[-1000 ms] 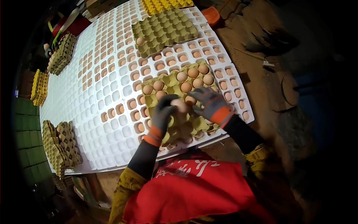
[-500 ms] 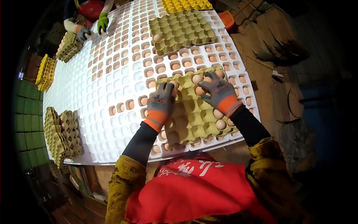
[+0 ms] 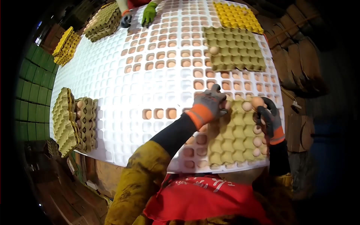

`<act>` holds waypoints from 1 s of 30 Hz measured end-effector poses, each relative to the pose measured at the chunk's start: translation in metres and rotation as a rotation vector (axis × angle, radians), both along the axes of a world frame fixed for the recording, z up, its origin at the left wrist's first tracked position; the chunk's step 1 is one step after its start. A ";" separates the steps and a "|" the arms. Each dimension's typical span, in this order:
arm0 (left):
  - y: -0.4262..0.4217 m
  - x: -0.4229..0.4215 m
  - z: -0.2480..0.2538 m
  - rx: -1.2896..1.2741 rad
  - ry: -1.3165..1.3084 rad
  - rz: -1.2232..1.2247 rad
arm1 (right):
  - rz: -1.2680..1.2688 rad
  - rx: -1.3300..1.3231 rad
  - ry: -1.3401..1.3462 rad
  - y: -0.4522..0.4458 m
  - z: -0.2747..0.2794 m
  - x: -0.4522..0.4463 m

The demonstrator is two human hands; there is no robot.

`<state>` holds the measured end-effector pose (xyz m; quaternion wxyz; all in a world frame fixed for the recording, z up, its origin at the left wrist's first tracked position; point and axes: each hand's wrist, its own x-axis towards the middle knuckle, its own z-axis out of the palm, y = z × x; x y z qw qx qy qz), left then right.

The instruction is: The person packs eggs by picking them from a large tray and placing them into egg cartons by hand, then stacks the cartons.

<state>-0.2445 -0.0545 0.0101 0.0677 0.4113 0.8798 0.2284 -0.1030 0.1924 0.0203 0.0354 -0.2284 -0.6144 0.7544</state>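
A pulp egg tray (image 3: 234, 137) lies on the white pocketed table in front of me, with eggs along its right side and far edge. My right hand (image 3: 270, 119), in a grey and orange glove, is at the tray's far right corner with its fingers closed around a brown egg (image 3: 258, 102). At the far left corner, my left hand (image 3: 210, 102) has its fingers curled over another egg (image 3: 228, 104), partly hidden by the glove. A pale egg (image 3: 246, 106) sits in the tray between both hands.
The white table (image 3: 112, 101) has rows of pockets, many with eggs. Beyond my tray lie another pulp tray (image 3: 236, 48) with one egg and a yellow tray (image 3: 240, 17). Tray stacks (image 3: 65, 122) stand at left. A co-worker's gloved hand (image 3: 149, 14) is at the far edge.
The view has shifted, so the table's contents appear farther right. My right hand has moved to the tray's right edge with an egg in its fingers; my left hand stays at the far left corner.
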 end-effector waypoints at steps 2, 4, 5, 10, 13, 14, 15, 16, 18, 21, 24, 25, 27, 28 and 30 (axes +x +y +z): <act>-0.060 -0.025 0.000 0.380 -0.114 0.141 | 0.054 0.153 0.018 -0.033 0.010 -0.028; -0.135 -0.070 -0.019 0.324 0.040 0.256 | 0.132 0.380 0.034 -0.092 0.013 -0.078; -0.170 -0.090 -0.022 0.297 0.003 0.401 | 0.194 0.646 0.241 -0.122 0.002 -0.106; -0.239 -0.174 -0.045 0.033 0.219 0.621 | 0.383 1.296 0.201 -0.258 -0.014 -0.231; -0.230 -0.200 -0.055 -0.137 0.082 0.512 | 0.467 1.593 0.108 -0.294 -0.052 -0.283; -0.225 -0.202 -0.057 -0.281 0.099 0.453 | 0.492 1.557 0.083 -0.295 -0.064 -0.289; -0.229 -0.201 -0.059 -0.304 0.150 0.409 | 0.438 1.463 0.095 -0.295 -0.067 -0.288; -0.232 -0.196 -0.057 -0.324 0.201 0.366 | 0.383 1.369 0.108 -0.292 -0.067 -0.284; -0.242 -0.189 -0.059 -0.359 0.167 0.310 | 0.293 1.125 0.108 -0.278 -0.071 -0.282; -0.272 -0.203 -0.077 0.154 0.184 0.338 | 0.332 0.397 -0.159 -0.252 -0.079 -0.280; -0.297 -0.223 -0.082 0.270 -0.058 0.523 | -0.001 0.286 0.192 -0.234 -0.094 -0.280; -0.300 -0.222 -0.082 0.345 -0.031 0.574 | -0.093 0.183 0.275 -0.231 -0.099 -0.280; -0.304 -0.229 -0.096 0.568 0.111 0.585 | -0.006 0.786 0.372 -0.217 -0.117 -0.281; -0.312 -0.234 -0.119 0.619 0.101 0.536 | 0.090 1.049 0.389 -0.210 -0.131 -0.279; -0.325 -0.245 -0.159 0.373 0.351 0.381 | 0.151 1.445 0.476 -0.211 -0.139 -0.267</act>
